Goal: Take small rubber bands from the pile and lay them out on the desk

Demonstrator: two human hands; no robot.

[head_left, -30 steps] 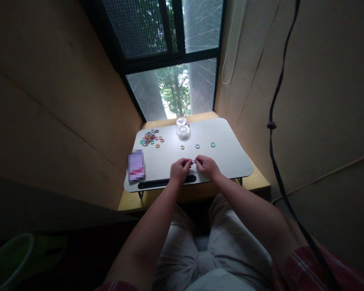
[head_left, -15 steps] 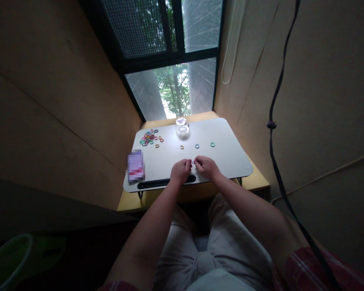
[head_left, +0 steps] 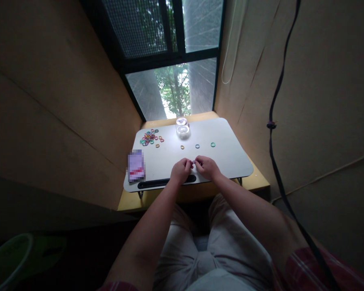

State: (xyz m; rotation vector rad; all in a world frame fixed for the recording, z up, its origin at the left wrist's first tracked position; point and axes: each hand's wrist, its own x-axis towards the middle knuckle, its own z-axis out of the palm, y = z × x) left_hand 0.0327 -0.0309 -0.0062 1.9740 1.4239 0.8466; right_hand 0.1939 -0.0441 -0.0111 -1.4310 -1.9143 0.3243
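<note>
Between the fingertips of both hands is a small purple hair tie (head_left: 193, 162), mostly covered by the fingers. My left hand (head_left: 181, 171) pinches it from one side, just above the white folding table (head_left: 230, 159). Closed on its other side is my right hand (head_left: 207, 167). Beyond the hands, a yellow hair tie (head_left: 182, 147), a blue hair tie (head_left: 197, 146) and a green hair tie (head_left: 212, 144) lie apart in a row. A pile of many-coloured hair ties (head_left: 148, 138) sits at the table's far left.
A clear plastic container (head_left: 183, 131) stands near the table's back edge, by the window. At the left edge lies a blurred purple packet (head_left: 136, 165). A black slot (head_left: 154, 184) runs along the front edge. Walls close in on both sides, and a dark cord (head_left: 271, 125) hangs at right.
Both hands stay in nearly the same place. The purple hair tie between the fingertips has shifted very slightly.
</note>
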